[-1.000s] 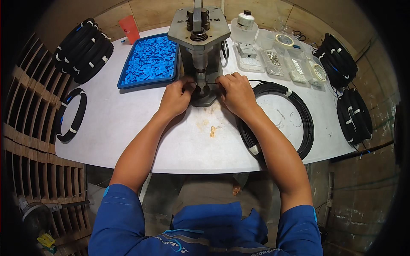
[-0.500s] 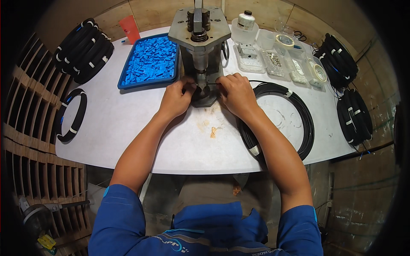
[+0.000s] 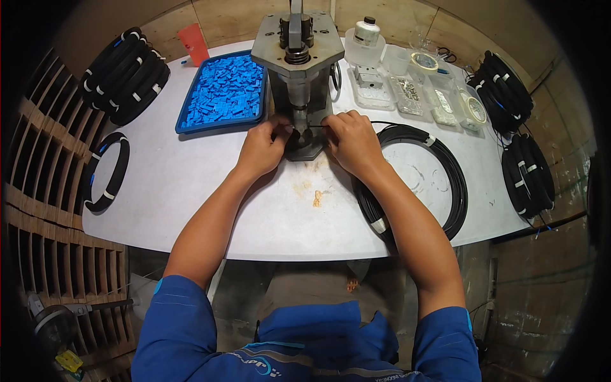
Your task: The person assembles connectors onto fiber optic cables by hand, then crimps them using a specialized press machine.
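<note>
A metal bench press (image 3: 298, 86) stands at the far middle of the white table, its ram down close to the base. On the left of the ram, my left hand (image 3: 262, 148) is closed in a pinch; what its fingertips hold is hidden. My right hand (image 3: 354, 141), on the other side, pinches a thin black cable (image 3: 382, 122) that runs across under the ram. Behind my right hand the cable leads off towards a black cable coil (image 3: 459, 191), tied with white bands and lying partly under my right forearm.
A blue tray (image 3: 184, 130) of small blue pieces lies left of the press, a red cup (image 3: 192, 42) behind it. Clear boxes with small parts, tape rolls and a white bottle (image 3: 366, 32) stand back right. Banded black coils (image 3: 127, 76) flank both sides; one ring (image 3: 121, 167) lies left.
Almost nothing differs. Both hands stay at the press in the same pinch, with the cable still under the ram.
</note>
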A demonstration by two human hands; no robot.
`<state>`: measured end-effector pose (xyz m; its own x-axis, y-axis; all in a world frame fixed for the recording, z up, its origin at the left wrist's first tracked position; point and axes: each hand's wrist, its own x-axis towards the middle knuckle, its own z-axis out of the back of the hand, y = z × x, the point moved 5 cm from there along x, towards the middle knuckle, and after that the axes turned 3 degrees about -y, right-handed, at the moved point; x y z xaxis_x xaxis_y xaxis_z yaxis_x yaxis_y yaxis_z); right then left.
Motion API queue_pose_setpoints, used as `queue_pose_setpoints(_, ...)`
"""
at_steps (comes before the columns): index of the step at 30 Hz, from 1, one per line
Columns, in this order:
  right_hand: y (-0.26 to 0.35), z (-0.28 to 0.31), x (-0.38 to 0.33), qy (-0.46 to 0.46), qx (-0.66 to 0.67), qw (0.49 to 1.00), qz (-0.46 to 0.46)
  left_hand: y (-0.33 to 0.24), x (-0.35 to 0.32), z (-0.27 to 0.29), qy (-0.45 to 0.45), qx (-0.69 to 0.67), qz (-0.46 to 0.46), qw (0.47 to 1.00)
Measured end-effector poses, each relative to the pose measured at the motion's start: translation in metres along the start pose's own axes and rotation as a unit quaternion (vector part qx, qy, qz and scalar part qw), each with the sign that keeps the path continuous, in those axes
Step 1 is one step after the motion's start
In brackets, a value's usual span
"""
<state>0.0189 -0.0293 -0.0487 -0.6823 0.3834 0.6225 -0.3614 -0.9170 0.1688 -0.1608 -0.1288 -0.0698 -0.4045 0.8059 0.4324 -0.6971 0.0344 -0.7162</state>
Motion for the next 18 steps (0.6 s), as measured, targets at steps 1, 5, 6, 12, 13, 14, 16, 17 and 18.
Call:
queue_pose_setpoints(1, 0.000, 0.000, 0.000, 0.000, 0.000, 1.000, 0.000, 0.000, 0.000, 0.000, 0.008, 0.000, 0.007, 1.000)
queue_pose_setpoints(5, 0.001, 0.000, 0.000, -0.010, 0.004, 1.000, 0.004, -0.002, -0.001, 0.001, 0.005, 0.000, 0.000, 1.000)
queue_pose_setpoints(6, 0.001, 0.000, -0.001, -0.018, 0.007, 1.000, 0.007, -0.002, 0.000, 0.001, 0.006, 0.000, -0.001, 1.000)
queue_pose_setpoints(12, 0.002, 0.002, 0.001, -0.014, 0.019, 1.000, 0.000, -0.002, -0.001, 0.002, 0.006, 0.003, 0.008, 1.000)
queue_pose_setpoints(13, 0.002, 0.002, 0.001, -0.014, 0.019, 1.000, 0.000, -0.002, 0.000, 0.003, 0.017, -0.006, 0.004, 1.000)
queue_pose_setpoints(14, 0.002, 0.003, 0.001, -0.017, 0.034, 0.999, 0.000, -0.003, 0.000, 0.003, 0.028, -0.016, 0.001, 0.999)
queue_pose_setpoints(16, 0.001, 0.005, 0.001, -0.021, 0.050, 0.999, 0.000, -0.007, -0.001, 0.005, 0.032, -0.009, -0.002, 0.999)
queue_pose_setpoints(17, 0.001, 0.006, 0.001, -0.017, 0.063, 0.998, 0.000, -0.009, -0.001, 0.005, 0.036, -0.002, -0.005, 0.999)
queue_pose_setpoints(18, 0.000, 0.006, 0.001, -0.014, 0.076, 0.997, 0.000, -0.007, -0.001, 0.006, 0.037, -0.001, -0.005, 0.999)
